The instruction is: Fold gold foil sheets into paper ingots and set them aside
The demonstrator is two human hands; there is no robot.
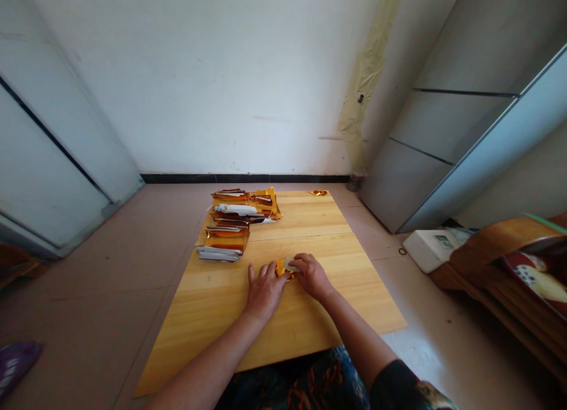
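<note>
On the wooden board in front of me lies a small piece of shiny gold foil [280, 267], partly hidden by fingers. My left hand [266, 290] holds its left side down, thumb and fingertips at the edge, outer fingers somewhat spread. From the other side my right hand [312, 276] pinches a small grey-white paper or card piece [290, 264], which lies against the foil. Stacks of gold foil and white paper pieces [227, 238] stand at the board's far left, with a white bundle [235, 209] among them.
A crumpled gold foil scrap [319, 192] lies at the far edge of the wooden board [354, 292]. Beyond it are a wall [221, 103] and a grey fridge [425, 144]. At right stand a white box [427, 250] and wooden furniture [491, 280]. A purple item [18, 365] lies at lower left.
</note>
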